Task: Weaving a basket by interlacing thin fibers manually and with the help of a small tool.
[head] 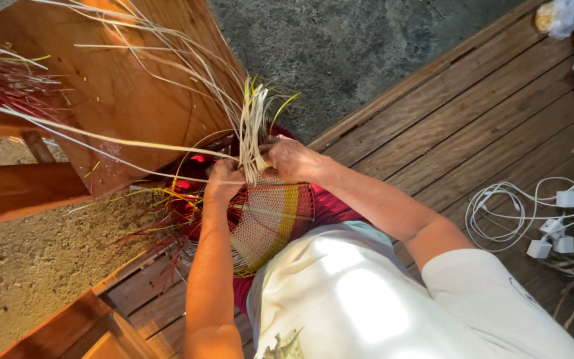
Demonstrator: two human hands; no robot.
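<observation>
At the centre of the frame, the right hand (291,158) is closed around a bundle of pale straw strips (254,133), pinching it just above the edge of a partly woven mat (270,216); the strips rise from the grip toward the upper middle of the frame and fan out at their tips, a few of them yellow-green. The left hand (224,181) sits just left of the bundle, fingers curled against the upper rim of the woven mat; whether it pinches a single strip or only presses on the weave cannot be told. The woven mat lies directly below both hands, on the person's lap, showing a fine lattice of pale, red and yellow bands, with a curved lower edge. Loose red and yellow strands (161,213) trail from the weave toward the left centre of the frame. Long pale strips (101,136) run from the hands out to the left edge and up to the upper left, crossing a slanted wooden board (121,80). A bunch of red fibres (4,83) lies at the far upper left. Rough concrete ground (340,46) fills the upper middle and the lower left. A plank floor (473,113) occupies the right side; on it, at the right edge, lie white cables with white charger blocks (546,223), well apart from the hands.
</observation>
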